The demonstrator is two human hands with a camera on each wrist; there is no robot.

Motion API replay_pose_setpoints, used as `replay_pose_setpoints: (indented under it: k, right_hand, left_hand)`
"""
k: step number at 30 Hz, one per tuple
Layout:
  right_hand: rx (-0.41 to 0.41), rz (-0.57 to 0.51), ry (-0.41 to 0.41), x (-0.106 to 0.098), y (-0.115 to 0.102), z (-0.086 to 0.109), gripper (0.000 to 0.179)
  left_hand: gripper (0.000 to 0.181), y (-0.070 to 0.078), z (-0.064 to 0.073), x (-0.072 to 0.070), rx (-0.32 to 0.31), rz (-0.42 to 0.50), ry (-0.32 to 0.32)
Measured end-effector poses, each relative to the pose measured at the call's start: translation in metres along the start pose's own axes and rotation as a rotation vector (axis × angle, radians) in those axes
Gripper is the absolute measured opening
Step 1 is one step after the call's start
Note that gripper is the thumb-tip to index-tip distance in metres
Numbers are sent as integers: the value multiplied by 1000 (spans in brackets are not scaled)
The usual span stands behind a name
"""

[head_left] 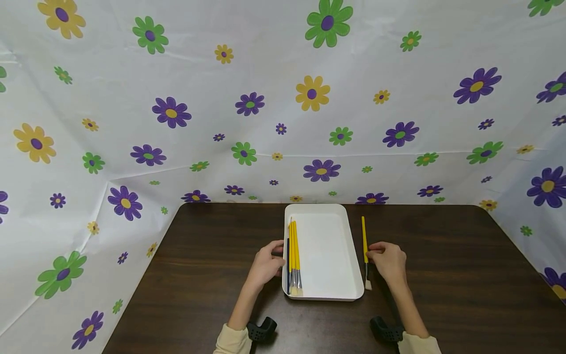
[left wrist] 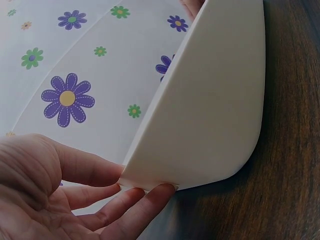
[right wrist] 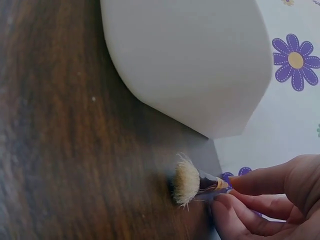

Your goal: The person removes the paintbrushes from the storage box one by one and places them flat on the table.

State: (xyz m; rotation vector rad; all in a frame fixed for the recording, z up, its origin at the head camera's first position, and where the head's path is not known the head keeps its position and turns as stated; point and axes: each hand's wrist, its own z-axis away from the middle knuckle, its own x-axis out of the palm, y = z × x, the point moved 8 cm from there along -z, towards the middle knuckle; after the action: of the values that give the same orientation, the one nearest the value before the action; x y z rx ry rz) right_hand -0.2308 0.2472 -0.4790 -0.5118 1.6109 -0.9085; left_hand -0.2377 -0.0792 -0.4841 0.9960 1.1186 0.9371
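Observation:
A white rectangular tray (head_left: 329,255) lies on the dark table. Along its left inner side, paintbrushes with yellow handles (head_left: 295,246) and one dark-handled brush (head_left: 288,265) rest side by side, bristles toward me. My left hand (head_left: 267,265) holds the tray's left edge; in the left wrist view the thumb is at the rim and the fingertips are against the wall. Just right of the tray, my right hand (head_left: 390,261) pinches the yellow handle of another paintbrush (head_left: 364,236). Its pale, wide bristles (right wrist: 186,182) point toward me in the head view, close to the table.
The brown wooden table (head_left: 464,275) stretches out on both sides of the tray. A white flowered cloth (head_left: 274,128) hangs behind and beside it. Black wrist mounts (head_left: 262,330) sit on both forearms, near the cream sleeves (head_left: 233,340).

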Motion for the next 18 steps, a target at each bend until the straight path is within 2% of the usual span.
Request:
replay_pose_setpoints:
  k: [18]
  right_hand:
    - [-11,7,34,-5,-1,0,19]
  left_hand:
    - [55,-3,-2,1,1,-5,-1]
